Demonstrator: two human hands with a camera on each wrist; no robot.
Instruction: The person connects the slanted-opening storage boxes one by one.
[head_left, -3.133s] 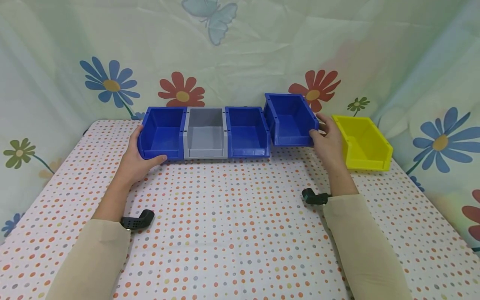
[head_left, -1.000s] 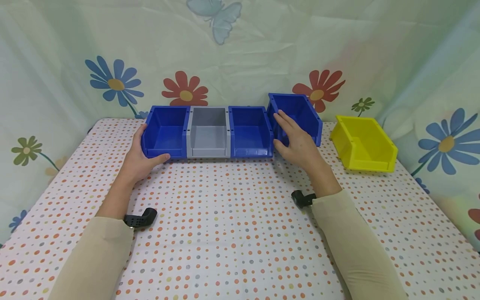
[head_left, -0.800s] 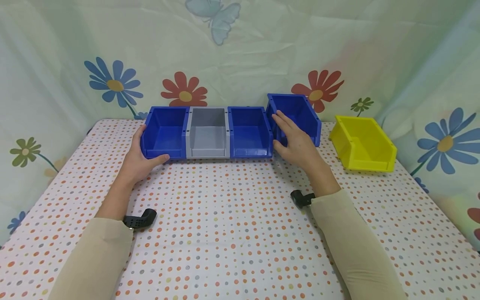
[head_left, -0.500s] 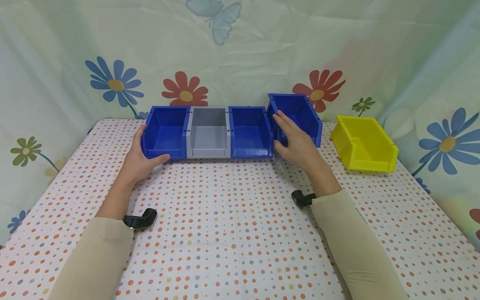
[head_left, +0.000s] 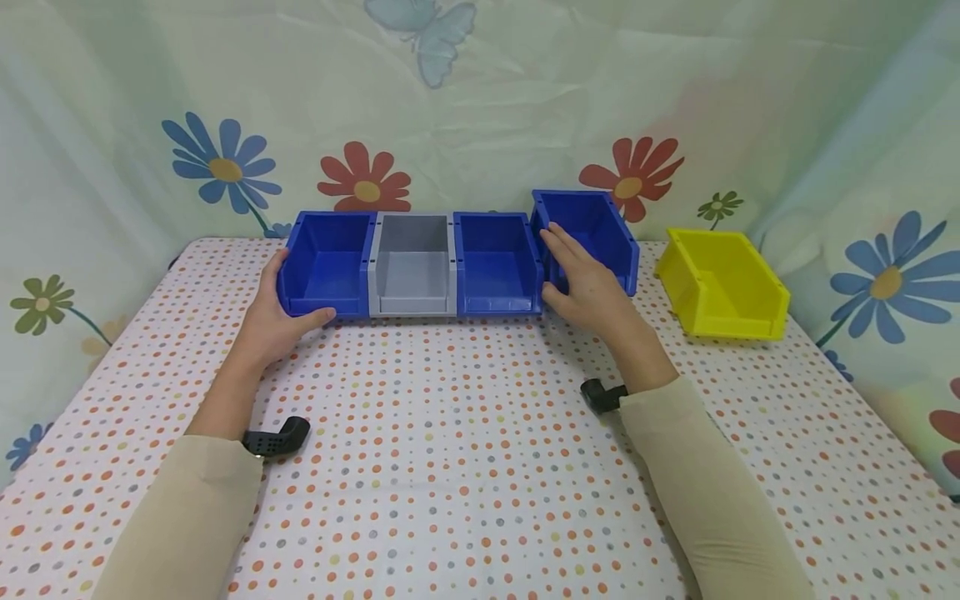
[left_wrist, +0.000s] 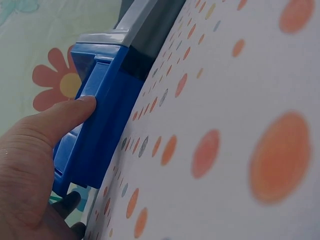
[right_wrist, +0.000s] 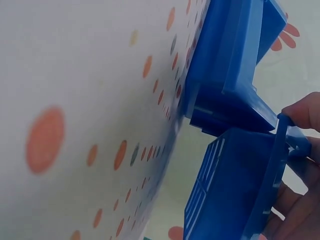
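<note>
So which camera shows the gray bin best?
The head view: the gray bin is unobstructed there, its front and inside visible. The left wrist view catches just part of it, beyond a blue bin; the right wrist view shows none.

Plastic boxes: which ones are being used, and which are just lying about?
Seem part of the job:
left blue box, held by the left hand
raised blue box, held by the right hand
grey box and middle blue box, between those

Probably just lying about:
yellow box, apart and untouched

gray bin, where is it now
In the head view, the gray bin sits just left of centre, between the leftmost blue bin and the middle blue bin.
</note>
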